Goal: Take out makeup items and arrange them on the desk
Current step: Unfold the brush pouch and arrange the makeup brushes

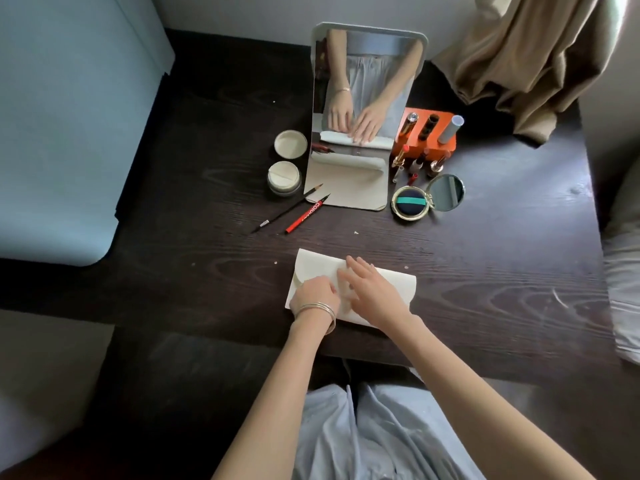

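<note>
Dark wood-grain tabletop [485,271], left to right: round cream powder jar [284,177] and its lid [290,144] at 11 o'clock; black pencil [287,209]; red liner pen [307,213]; standing mirror [360,98] at 12; orange lipstick rack [429,136]; open gold compact [427,197]. Cream flat pouch [398,282] at centre — left hand [317,294] curled on its edge, right hand [370,289] spread flat on it.

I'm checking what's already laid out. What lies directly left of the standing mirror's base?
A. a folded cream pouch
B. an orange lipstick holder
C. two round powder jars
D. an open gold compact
C: two round powder jars sit left of the standing mirror; the other items are elsewhere.
</note>
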Demonstrator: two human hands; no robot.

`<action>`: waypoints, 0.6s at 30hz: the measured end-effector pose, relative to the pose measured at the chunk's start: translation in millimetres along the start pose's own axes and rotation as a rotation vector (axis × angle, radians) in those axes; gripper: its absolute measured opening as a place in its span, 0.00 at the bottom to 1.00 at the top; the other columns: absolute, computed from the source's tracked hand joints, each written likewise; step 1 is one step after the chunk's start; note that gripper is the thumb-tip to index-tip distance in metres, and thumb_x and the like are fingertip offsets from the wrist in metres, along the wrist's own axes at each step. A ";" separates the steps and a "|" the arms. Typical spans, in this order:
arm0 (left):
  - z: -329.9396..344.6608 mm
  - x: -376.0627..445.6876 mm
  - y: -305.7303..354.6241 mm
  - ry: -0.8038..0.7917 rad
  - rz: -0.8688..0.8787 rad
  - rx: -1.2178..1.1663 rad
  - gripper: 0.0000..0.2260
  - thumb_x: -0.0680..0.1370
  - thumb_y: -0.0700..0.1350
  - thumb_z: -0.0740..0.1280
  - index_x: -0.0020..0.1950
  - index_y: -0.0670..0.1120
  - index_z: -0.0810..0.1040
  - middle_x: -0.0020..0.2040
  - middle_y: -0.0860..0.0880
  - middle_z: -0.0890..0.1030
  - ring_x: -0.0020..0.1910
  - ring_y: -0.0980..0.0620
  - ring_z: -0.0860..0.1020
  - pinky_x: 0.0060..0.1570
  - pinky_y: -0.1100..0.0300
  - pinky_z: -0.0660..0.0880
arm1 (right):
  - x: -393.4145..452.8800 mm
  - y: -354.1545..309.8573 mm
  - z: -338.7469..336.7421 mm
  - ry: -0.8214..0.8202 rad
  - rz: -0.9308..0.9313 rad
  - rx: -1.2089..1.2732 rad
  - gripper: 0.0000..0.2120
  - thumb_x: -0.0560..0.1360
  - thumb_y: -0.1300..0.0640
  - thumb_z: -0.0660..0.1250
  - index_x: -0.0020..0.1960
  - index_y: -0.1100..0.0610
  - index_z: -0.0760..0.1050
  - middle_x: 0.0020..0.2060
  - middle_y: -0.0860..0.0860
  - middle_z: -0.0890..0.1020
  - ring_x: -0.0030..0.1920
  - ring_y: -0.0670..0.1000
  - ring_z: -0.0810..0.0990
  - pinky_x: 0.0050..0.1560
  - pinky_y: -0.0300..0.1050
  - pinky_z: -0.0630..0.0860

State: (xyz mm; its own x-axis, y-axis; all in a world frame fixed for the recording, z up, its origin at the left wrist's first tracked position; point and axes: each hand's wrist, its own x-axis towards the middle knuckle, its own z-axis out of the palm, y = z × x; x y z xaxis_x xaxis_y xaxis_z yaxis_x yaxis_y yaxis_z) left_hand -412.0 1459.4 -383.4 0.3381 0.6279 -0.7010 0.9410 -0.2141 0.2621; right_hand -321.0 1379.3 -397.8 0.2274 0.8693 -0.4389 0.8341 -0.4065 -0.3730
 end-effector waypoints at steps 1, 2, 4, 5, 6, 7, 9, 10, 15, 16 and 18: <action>-0.3 2.1 1.5 -0.026 0.009 0.025 0.12 0.79 0.48 0.58 0.56 0.48 0.78 0.57 0.46 0.80 0.58 0.44 0.77 0.52 0.54 0.74 | 2.2 0.9 -0.9 -0.018 -0.009 -0.005 0.30 0.74 0.69 0.61 0.73 0.56 0.61 0.76 0.54 0.56 0.76 0.56 0.53 0.73 0.46 0.54; -1.9 3.1 2.9 -0.056 0.013 0.054 0.12 0.80 0.48 0.58 0.57 0.48 0.78 0.57 0.46 0.79 0.58 0.44 0.77 0.52 0.53 0.74 | 4.7 1.4 -2.3 -0.036 -0.027 -0.007 0.30 0.73 0.69 0.61 0.73 0.56 0.61 0.76 0.53 0.57 0.76 0.56 0.53 0.74 0.47 0.55; -3.6 5.8 4.9 -0.105 0.029 0.097 0.12 0.79 0.46 0.59 0.57 0.47 0.79 0.57 0.46 0.79 0.58 0.44 0.77 0.52 0.54 0.73 | 8.9 2.6 -5.5 -0.057 -0.075 -0.021 0.31 0.72 0.71 0.61 0.73 0.55 0.62 0.76 0.53 0.58 0.76 0.56 0.53 0.74 0.48 0.58; -4.5 6.1 5.7 -0.111 0.039 0.125 0.12 0.79 0.46 0.59 0.57 0.47 0.79 0.57 0.46 0.79 0.58 0.44 0.77 0.52 0.54 0.73 | 10.4 2.2 -6.9 -0.064 -0.092 -0.032 0.31 0.72 0.72 0.61 0.73 0.55 0.62 0.76 0.53 0.58 0.76 0.56 0.53 0.73 0.48 0.59; -4.2 5.7 6.6 -0.106 0.053 0.161 0.12 0.79 0.45 0.59 0.58 0.47 0.79 0.58 0.46 0.79 0.58 0.45 0.76 0.53 0.54 0.73 | 11.0 0.3 -8.6 -0.066 -0.104 -0.054 0.32 0.72 0.73 0.61 0.73 0.56 0.61 0.76 0.53 0.58 0.76 0.56 0.53 0.72 0.48 0.60; -3.9 3.9 8.0 -0.098 0.063 0.202 0.12 0.79 0.46 0.59 0.58 0.47 0.78 0.58 0.46 0.79 0.59 0.45 0.76 0.54 0.54 0.73 | 11.8 -1.5 -7.8 -0.071 -0.100 -0.091 0.32 0.72 0.72 0.61 0.74 0.57 0.59 0.76 0.54 0.57 0.76 0.57 0.53 0.70 0.48 0.61; 0.3 1.1 9.8 -0.047 0.089 0.293 0.12 0.79 0.46 0.59 0.58 0.46 0.78 0.58 0.46 0.79 0.59 0.45 0.76 0.54 0.55 0.72 | 11.5 -8.1 -4.6 -0.071 -0.046 -0.164 0.32 0.74 0.69 0.61 0.75 0.59 0.54 0.76 0.56 0.55 0.76 0.57 0.54 0.68 0.47 0.64; 2.3 -0.1 10.9 -0.014 0.106 0.337 0.11 0.80 0.44 0.58 0.58 0.45 0.77 0.57 0.47 0.79 0.59 0.46 0.76 0.52 0.56 0.71 | 10.4 -12.7 -1.3 -0.057 -0.001 -0.193 0.31 0.75 0.68 0.62 0.74 0.61 0.54 0.75 0.58 0.57 0.75 0.58 0.56 0.66 0.47 0.67; 8.6 -0.9 12.1 0.061 0.189 0.485 0.14 0.79 0.36 0.57 0.63 0.44 0.73 0.56 0.47 0.79 0.58 0.47 0.77 0.46 0.59 0.70 | 10.9 -15.9 30.5 0.142 0.023 -0.336 0.21 0.63 0.67 0.73 0.55 0.65 0.76 0.49 0.62 0.83 0.48 0.59 0.84 0.43 0.45 0.81; 9.8 -0.4 11.5 0.066 0.205 0.498 0.15 0.79 0.36 0.58 0.64 0.44 0.72 0.56 0.47 0.79 0.57 0.47 0.77 0.46 0.59 0.71 | 11.6 -14.5 33.6 0.207 0.005 -0.345 0.16 0.67 0.67 0.65 0.55 0.65 0.73 0.47 0.61 0.83 0.47 0.59 0.84 0.44 0.46 0.81; 9.9 -0.1 11.1 0.072 0.212 0.498 0.15 0.78 0.35 0.58 0.65 0.43 0.71 0.55 0.47 0.80 0.56 0.47 0.78 0.45 0.59 0.71 | 15.3 -11.3 37.3 0.303 -0.009 -0.367 0.15 0.70 0.66 0.54 0.55 0.64 0.69 0.46 0.60 0.83 0.47 0.59 0.84 0.45 0.47 0.81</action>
State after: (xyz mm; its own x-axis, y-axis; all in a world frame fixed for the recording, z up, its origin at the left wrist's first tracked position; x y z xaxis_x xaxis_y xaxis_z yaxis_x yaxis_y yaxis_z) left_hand -401.4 1449.6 -387.0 0.5355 0.5787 -0.6151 0.7515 -0.6588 0.0344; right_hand -345.7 1386.7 -430.9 0.3104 0.9373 -0.1586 0.9467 -0.3200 -0.0383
